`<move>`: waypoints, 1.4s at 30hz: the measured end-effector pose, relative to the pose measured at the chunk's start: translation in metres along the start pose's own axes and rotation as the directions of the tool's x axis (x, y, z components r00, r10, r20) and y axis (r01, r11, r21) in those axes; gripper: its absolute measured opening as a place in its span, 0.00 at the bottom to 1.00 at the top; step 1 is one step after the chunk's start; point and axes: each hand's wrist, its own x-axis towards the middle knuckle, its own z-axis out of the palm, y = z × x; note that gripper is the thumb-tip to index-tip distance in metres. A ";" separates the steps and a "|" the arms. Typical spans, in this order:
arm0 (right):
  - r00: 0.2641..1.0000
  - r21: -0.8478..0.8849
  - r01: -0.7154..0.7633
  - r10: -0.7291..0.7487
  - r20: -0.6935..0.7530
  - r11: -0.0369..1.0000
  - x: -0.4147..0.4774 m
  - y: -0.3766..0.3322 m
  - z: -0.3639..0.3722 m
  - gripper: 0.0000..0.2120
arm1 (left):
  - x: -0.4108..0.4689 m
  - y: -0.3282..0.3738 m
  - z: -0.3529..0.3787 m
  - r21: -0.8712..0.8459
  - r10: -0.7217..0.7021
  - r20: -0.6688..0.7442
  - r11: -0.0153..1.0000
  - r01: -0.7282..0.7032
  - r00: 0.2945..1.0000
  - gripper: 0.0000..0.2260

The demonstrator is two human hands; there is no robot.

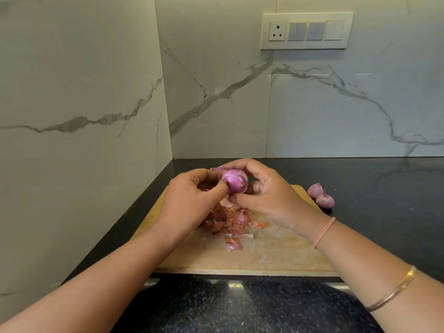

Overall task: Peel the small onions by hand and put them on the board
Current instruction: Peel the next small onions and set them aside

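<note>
Onion (235, 180), loose skin flaps on it, is held over the far end of the board (264, 258). I see the right hand (266, 198) curled round it from 3 o'clock and the left hand (192, 195) pinching its skin from 9 o'clock. Peel heap (228, 222) lies on the board beneath the hands. Two more onions (316, 190) sit on the desk (372, 188), at 3 o'clock of the board.

Only one camera here, worn on the person's head. It looked forward and down at the board (264, 258) from close up. The lens was wide (edges bent a bit), so it also caught the black counter (384, 183), the marble wall corner (165, 104) dead ahead and a switch panel (306, 31) upper right.
</note>
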 end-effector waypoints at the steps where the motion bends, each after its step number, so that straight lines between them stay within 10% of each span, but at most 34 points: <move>1: 1.000 -0.036 0.016 -0.017 -0.016 0.999 0.001 0.001 0.001 0.23 | 0.000 -0.001 0.000 0.009 0.005 -0.009 1.000 -0.005 1.000 0.06; 7: 0.999 -0.125 0.028 -0.032 -0.029 0.992 0.001 0.001 0.006 0.22 | 0.003 -0.006 -0.002 0.078 0.038 -0.066 0.996 -0.033 0.997 0.08; 24: 0.986 0.328 -0.165 0.166 0.026 0.930 0.001 -0.006 -0.005 0.15 | 0.007 -0.012 -0.004 0.155 -0.055 -0.001 0.986 0.055 0.998 0.14; 42: 0.985 -0.204 -0.096 0.063 -0.163 0.974 0.005 0.007 -0.004 0.17 | 0.007 -0.011 -0.004 0.307 0.121 0.088 0.941 -0.142 0.989 0.09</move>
